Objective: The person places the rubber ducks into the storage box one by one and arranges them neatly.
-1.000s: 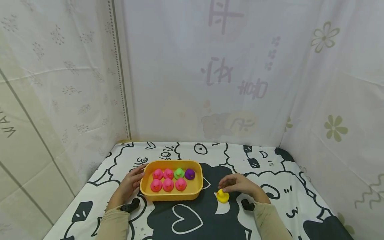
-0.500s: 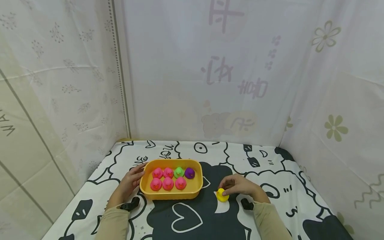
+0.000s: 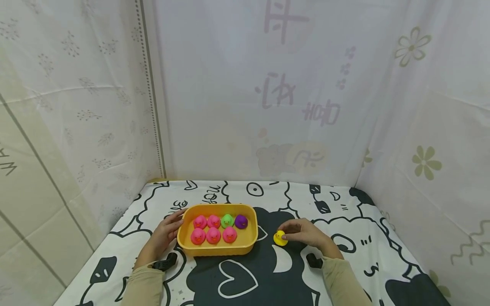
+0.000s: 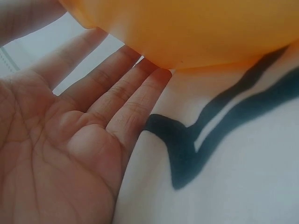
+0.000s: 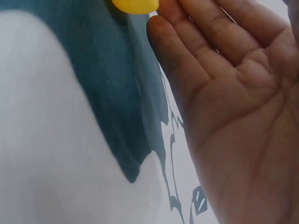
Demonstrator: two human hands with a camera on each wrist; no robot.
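Observation:
In the head view my right hand [image 3: 304, 233] pinches a small yellow rubber duck [image 3: 280, 239] between thumb and fingers. Only the lower edge of that yellow duck [image 5: 136, 4] shows at the top of the right wrist view. To the left stands a yellow plastic tray [image 3: 218, 250] with two rows of rubber ducks in it: several pink ones [image 3: 213, 235], one green duck [image 3: 227, 221] and one purple duck [image 3: 241, 221]. My left hand [image 3: 165, 233] rests against the tray's left end, its fingers [image 4: 133, 105] nearly straight at the wall in the left wrist view.
A black and white patterned cloth [image 3: 237, 278] covers the table. Pale printed curtains [image 3: 214, 93] hang at the back and both sides. Dark straps with cameras sit on both wrists.
My right hand has taken hold of the yellow duck and moved it away from me and slightly left, off the white crescent print. My left hand and the tray stay put.

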